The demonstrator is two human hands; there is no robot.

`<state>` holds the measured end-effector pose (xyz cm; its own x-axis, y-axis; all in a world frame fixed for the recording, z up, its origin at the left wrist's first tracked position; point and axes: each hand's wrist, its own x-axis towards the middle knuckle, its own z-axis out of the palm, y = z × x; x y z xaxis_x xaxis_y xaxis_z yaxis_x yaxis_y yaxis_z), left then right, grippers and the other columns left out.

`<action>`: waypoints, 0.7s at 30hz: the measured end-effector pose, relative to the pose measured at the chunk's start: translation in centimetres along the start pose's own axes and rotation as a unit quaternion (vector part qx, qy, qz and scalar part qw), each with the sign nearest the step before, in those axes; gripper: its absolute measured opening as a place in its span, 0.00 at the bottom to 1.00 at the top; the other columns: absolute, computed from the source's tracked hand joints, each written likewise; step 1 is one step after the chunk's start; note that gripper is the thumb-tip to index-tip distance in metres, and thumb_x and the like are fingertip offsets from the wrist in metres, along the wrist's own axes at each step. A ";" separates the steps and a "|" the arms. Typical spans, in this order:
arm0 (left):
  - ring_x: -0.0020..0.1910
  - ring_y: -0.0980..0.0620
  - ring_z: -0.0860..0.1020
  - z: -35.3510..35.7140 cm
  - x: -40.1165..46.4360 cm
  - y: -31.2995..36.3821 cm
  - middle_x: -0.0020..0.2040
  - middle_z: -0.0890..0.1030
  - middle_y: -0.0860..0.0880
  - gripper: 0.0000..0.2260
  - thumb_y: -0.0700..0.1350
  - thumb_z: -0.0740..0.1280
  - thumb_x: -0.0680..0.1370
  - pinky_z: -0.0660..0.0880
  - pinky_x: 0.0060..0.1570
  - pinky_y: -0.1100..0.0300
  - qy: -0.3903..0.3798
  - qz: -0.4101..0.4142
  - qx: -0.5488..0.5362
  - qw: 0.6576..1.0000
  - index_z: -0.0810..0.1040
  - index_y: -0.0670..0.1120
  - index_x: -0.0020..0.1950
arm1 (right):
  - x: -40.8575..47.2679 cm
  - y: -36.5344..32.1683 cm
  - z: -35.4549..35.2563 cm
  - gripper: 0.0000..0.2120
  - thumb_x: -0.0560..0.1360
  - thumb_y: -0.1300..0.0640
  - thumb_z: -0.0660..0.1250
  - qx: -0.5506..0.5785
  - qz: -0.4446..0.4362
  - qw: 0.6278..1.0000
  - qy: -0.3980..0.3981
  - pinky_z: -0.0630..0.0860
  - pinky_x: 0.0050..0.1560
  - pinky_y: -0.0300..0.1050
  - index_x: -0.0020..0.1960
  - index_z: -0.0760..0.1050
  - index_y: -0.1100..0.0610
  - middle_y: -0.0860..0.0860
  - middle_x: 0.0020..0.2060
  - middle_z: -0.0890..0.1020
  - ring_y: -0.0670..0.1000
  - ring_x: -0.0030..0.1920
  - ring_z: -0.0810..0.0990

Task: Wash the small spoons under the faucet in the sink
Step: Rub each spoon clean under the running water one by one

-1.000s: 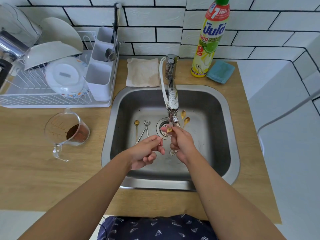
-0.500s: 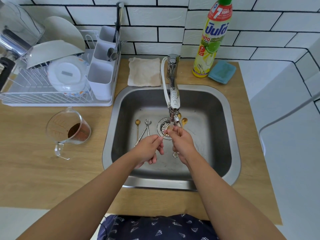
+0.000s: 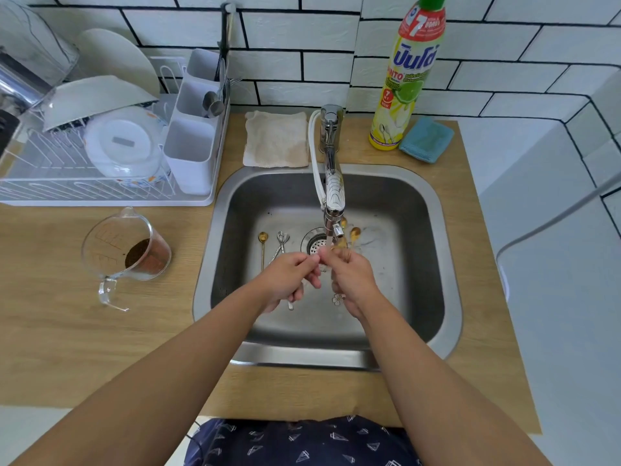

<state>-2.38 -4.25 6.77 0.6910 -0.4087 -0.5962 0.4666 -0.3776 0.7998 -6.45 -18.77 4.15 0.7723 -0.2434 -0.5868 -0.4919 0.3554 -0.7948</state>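
Observation:
Water runs from the faucet (image 3: 332, 193) into the steel sink (image 3: 416, 264). My right hand (image 3: 354, 280) is shut on a bunch of small gold spoons (image 3: 355, 232), their bowls pointing up beside the spout and a flower-shaped handle end showing below the palm. My left hand (image 3: 290, 277) pinches at the stream, fingertips touching the right hand's. A thin silver handle end (image 3: 291, 306) sticks out under it. One gold spoon (image 3: 262, 246) and two silver spoons (image 3: 281, 244) lie on the sink floor left of the drain (image 3: 312, 245).
A dish rack (image 3: 50, 193) with plates and a white cutlery caddy (image 3: 191, 153) stands left of the sink. A glass measuring cup (image 3: 127, 250) with brown powder sits on the counter. A cloth (image 3: 277, 139), a dish soap bottle (image 3: 403, 82) and a blue sponge (image 3: 426, 139) line the back.
My left hand has moved up and right to meet the right hand under the running water. The right hand keeps the gold spoons at the spout.

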 end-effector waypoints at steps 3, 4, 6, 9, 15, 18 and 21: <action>0.26 0.56 0.76 0.4 1.4 0.8 0.38 0.81 0.48 0.09 0.47 0.67 0.82 0.72 0.27 0.66 0.014 0.018 -0.045 0.999 0.80 0.42 0.51 | 0.7 -0.9 -0.4 0.12 0.81 0.51 0.69 0.055 -0.010 0.995 0.081 0.59 0.21 0.38 0.40 0.80 0.53 0.52 0.42 0.88 0.43 0.20 0.60; 0.27 0.56 0.77 0.5 1.7 1.0 0.38 0.82 0.48 0.07 0.45 0.68 0.82 0.74 0.28 0.65 0.014 0.021 -0.059 0.998 0.80 0.42 0.52 | 0.9 -1.3 -0.8 0.12 0.82 0.50 0.68 0.078 -0.011 0.992 0.099 0.58 0.20 0.38 0.42 0.80 0.54 0.52 0.43 0.89 0.43 0.20 0.59; 0.28 0.55 0.79 1.1 2.2 1.1 0.37 0.83 0.48 0.04 0.44 0.69 0.81 0.75 0.29 0.65 0.019 0.026 -0.071 0.997 0.80 0.44 0.51 | 1.3 -1.9 -1.8 0.12 0.83 0.50 0.66 0.108 -0.013 0.988 0.107 0.57 0.20 0.38 0.43 0.79 0.54 0.53 0.46 0.89 0.44 0.19 0.58; 0.25 0.54 0.77 2.5 2.5 1.2 0.34 0.82 0.48 0.08 0.47 0.71 0.79 0.70 0.26 0.65 0.070 0.026 -0.066 0.995 0.79 0.44 0.45 | 1.3 -2.1 -2.7 0.10 0.82 0.52 0.67 0.102 -0.014 0.989 0.102 0.58 0.20 0.38 0.43 0.78 0.54 0.54 0.48 0.89 0.44 0.19 0.58; 0.40 0.53 0.86 4.1 2.3 1.1 0.43 0.86 0.46 0.07 0.45 0.65 0.83 0.79 0.38 0.64 0.021 0.017 -0.232 0.972 0.80 0.43 0.51 | 1.3 -1.9 -3.4 0.09 0.82 0.54 0.69 0.117 -0.018 0.983 0.141 0.57 0.20 0.37 0.44 0.78 0.55 0.53 0.47 0.89 0.43 0.20 0.57; 0.50 0.49 0.86 3.8 1.9 0.4 0.51 0.87 0.44 0.08 0.43 0.62 0.84 0.81 0.46 0.61 -0.010 0.017 -0.298 0.954 0.79 0.41 0.57 | 1.3 -1.8 -3.8 0.10 0.82 0.53 0.68 0.116 -0.013 0.983 0.142 0.58 0.20 0.37 0.44 0.80 0.56 0.52 0.47 0.89 0.43 0.20 0.58; 0.36 0.53 0.85 3.9 2.1 0.5 0.40 0.86 0.44 0.08 0.45 0.68 0.81 0.80 0.34 0.63 0.084 -0.004 -0.283 0.956 0.81 0.40 0.50 | 1.0 -1.3 -2.9 0.09 0.82 0.53 0.68 0.105 0.002 0.986 0.127 0.58 0.20 0.37 0.45 0.79 0.57 0.52 0.47 0.89 0.43 0.20 0.58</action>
<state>-2.83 -8.53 5.60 0.7431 -0.2513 -0.6202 0.6628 0.1487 0.7338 -6.23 -22.08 4.17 0.6318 -0.4505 -0.6307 -0.3796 0.5296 -0.7586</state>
